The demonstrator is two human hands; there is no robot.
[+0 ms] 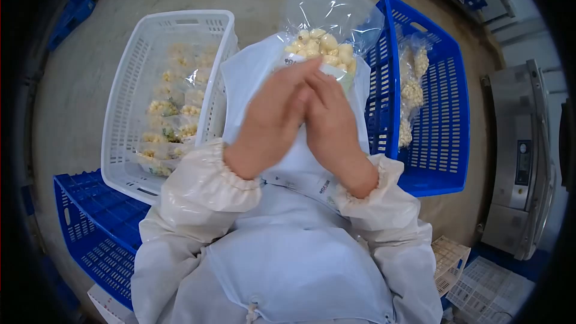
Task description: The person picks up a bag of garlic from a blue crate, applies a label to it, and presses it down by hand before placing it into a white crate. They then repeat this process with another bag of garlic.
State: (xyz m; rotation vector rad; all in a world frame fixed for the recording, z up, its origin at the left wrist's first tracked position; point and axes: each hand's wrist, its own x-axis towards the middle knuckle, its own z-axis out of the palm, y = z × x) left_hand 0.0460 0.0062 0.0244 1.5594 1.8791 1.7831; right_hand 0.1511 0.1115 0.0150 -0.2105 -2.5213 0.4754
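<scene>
A clear plastic bag (327,30) filled with pale yellow kernels is held up in front of me, above my lap. My left hand (273,117) grips its lower left part, fingers pointing up toward the white label strip. My right hand (330,123) presses against the left one and holds the bag's lower right side. Both hands cover the bag's bottom. Both arms wear shiny white sleeves with elastic cuffs, and a pale blue apron (300,252) covers my lap.
On the left, a white plastic basket (129,66) holds several filled bags. A blue crate (447,114) on the right holds a few more bags. Another blue crate (90,228) sits lower left. A steel machine (522,156) stands at the far right, with printed sheets (480,282) below it.
</scene>
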